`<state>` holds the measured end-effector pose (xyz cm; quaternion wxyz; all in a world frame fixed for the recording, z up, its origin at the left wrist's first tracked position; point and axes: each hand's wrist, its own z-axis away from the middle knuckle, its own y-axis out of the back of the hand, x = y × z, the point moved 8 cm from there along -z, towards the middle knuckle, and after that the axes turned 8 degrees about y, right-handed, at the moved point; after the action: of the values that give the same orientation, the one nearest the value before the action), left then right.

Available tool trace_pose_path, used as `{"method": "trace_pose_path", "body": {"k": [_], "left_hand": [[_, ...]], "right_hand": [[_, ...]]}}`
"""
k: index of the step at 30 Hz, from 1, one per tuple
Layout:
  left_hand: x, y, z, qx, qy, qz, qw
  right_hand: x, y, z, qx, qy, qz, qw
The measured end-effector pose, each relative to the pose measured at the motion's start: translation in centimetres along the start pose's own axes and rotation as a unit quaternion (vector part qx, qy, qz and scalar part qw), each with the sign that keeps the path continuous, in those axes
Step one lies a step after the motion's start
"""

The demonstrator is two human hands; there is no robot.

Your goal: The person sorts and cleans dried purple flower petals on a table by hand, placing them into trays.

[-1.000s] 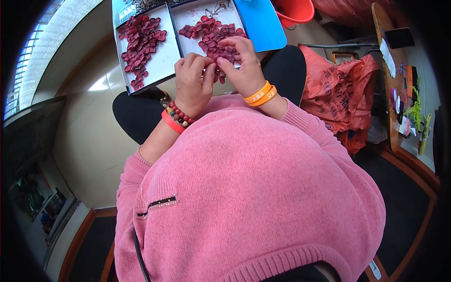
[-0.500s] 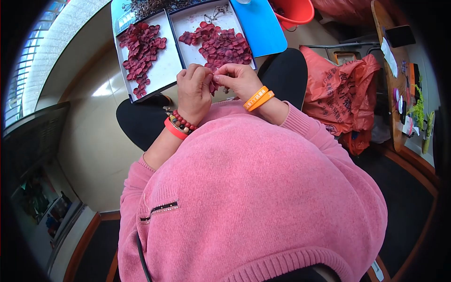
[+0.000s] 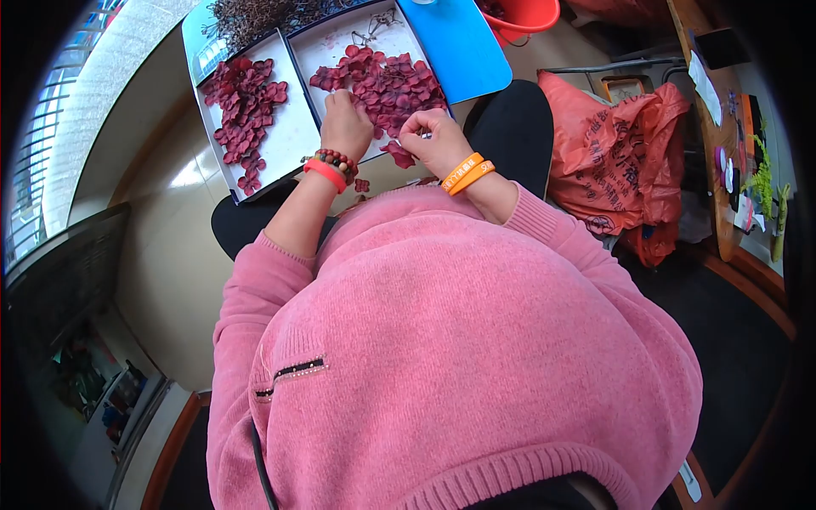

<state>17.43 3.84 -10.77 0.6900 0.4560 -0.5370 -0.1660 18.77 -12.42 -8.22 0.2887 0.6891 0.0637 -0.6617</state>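
My right hand (image 3: 440, 146) pinches a dark red artificial flower (image 3: 398, 154) between thumb and fingers, just over the near edge of the shallow box on the right. My left hand (image 3: 347, 126) reaches into that white-lined box (image 3: 308, 51), its fingers curled together at the near edge of a heap of dark red flower pieces (image 3: 393, 83). What those fingertips hold, if anything, is hidden. To the left, a second white tray (image 3: 285, 136) carries another heap of the same petals (image 3: 246, 102). A small red piece (image 3: 362, 184) lies below my left wrist.
A blue board (image 3: 463, 51) lies under the boxes. Dry brown stems (image 3: 255, 19) are piled at the back. A red bucket (image 3: 523, 19) stands at the far right, near a red plastic bag (image 3: 608, 153). A wooden shelf (image 3: 710, 127) holds small items further right.
My hands have moved apart. The left has gone forward to the petal heap in the right box, while the right keeps a red flower near the box's edge. The view has shifted slightly.
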Motion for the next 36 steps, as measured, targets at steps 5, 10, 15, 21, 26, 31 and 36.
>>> {"method": "trace_pose_path", "body": {"k": [5, 10, 15, 21, 26, 31, 36], "left_hand": [[-1.1, -2.3, -2.2, -0.055, 0.158, -0.121, 0.978], [-2.2, -2.8, -2.6, -0.017, 0.136, -0.081, 0.987], [-2.6, -1.2, -1.6, -0.093, 0.211, 0.302, 0.925], [-1.0, 2.3, 1.2, -0.149, 0.200, 0.487, 0.837], [1.4, 5.1, 3.1, -0.128, 0.109, 0.499, 0.850], [2.8, 6.0, 4.9, -0.148, 0.093, 0.525, 0.833], [3.3, 6.7, 5.5, -0.163, 0.112, 0.552, 0.810]], "right_hand": [[-0.5, 0.5, 0.3, -0.025, -0.056, -0.041, 0.997], [0.0, 0.1, 0.3, -0.052, -0.063, -0.083, 0.993], [0.1, -0.4, 0.0, -0.085, -0.060, -0.061, 0.993], [-1.7, -1.4, -0.9, -0.118, 0.001, -0.116, 0.986], [-4.7, -1.2, -1.4, -0.150, -0.014, -0.187, 0.971], [-6.6, -0.4, -1.2, -0.067, 0.076, -0.067, 0.993], [-8.1, -0.1, -0.4, -0.020, 0.142, 0.009, 0.990]]}}
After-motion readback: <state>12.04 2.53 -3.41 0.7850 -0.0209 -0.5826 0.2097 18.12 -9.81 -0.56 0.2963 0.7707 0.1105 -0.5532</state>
